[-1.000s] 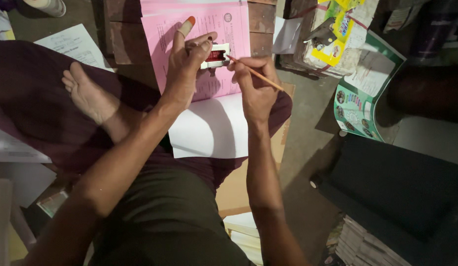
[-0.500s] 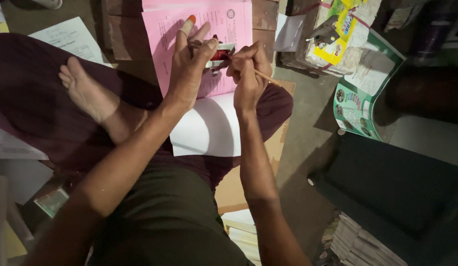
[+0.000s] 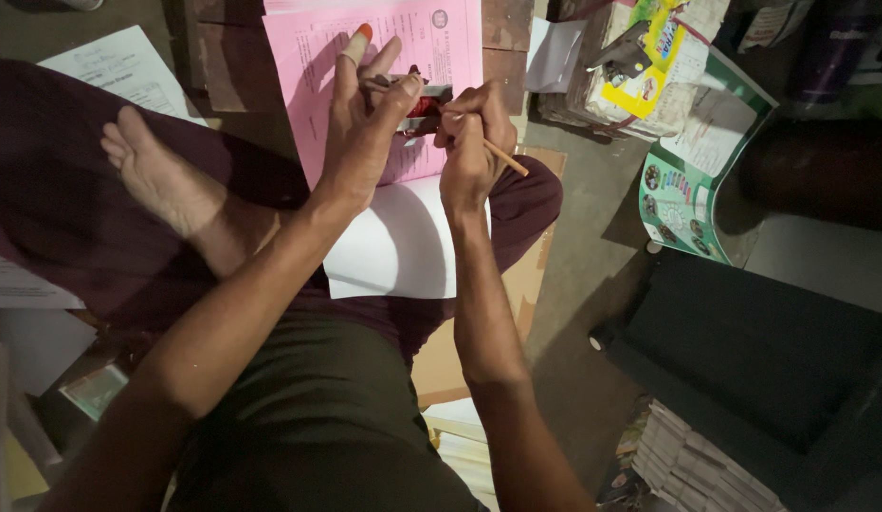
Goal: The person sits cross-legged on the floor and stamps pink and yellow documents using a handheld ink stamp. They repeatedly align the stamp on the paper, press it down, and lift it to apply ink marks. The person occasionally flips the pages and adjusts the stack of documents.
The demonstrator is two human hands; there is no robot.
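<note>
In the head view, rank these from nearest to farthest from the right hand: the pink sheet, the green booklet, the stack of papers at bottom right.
Measured from the right hand:
1. Pink sheet, directly under the hand, up and to its left.
2. Green booklet, out to the right on the floor.
3. Stack of papers, far down at the bottom right corner.
</note>
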